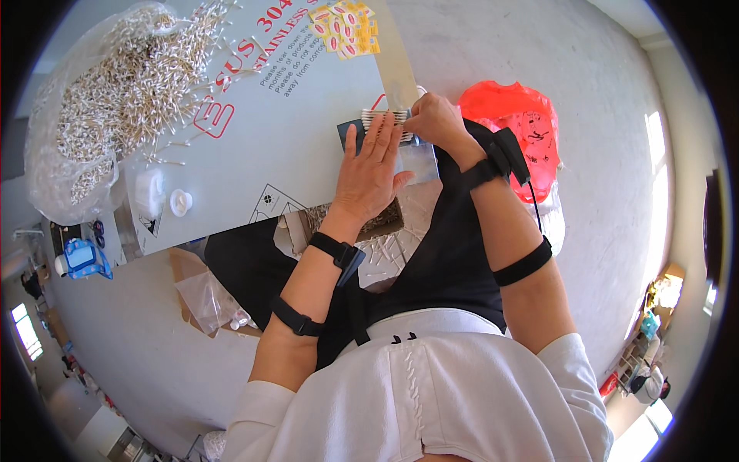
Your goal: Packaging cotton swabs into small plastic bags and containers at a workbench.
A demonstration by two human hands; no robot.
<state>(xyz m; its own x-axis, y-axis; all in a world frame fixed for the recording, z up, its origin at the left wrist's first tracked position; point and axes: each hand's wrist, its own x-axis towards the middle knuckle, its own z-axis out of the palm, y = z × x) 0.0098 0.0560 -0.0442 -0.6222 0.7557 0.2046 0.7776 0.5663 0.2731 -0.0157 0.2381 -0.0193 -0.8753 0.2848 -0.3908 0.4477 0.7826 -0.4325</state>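
Observation:
A row of cotton swabs (371, 117) lies side by side on a dark flat piece (350, 137) at the table's right edge. My left hand (368, 175) rests over these swabs, its fingers stretched out and laid across them. Just to its right, my right hand (437, 122) is closed with the fingers pinched at the ends of the row. What sits between those fingertips is hidden. Below both hands, a small clear plastic bag (419, 163) hangs at the table edge.
A clear bag (46, 154) spills a heap of cotton swabs (131, 85) over the grey table (254, 146). Yellow-and-white cards (344, 31) lie at the far edge. A white round lid (181, 202) sits left. A red plastic bag (516, 104) stands right; a cardboard box (391, 218) holds swabs below.

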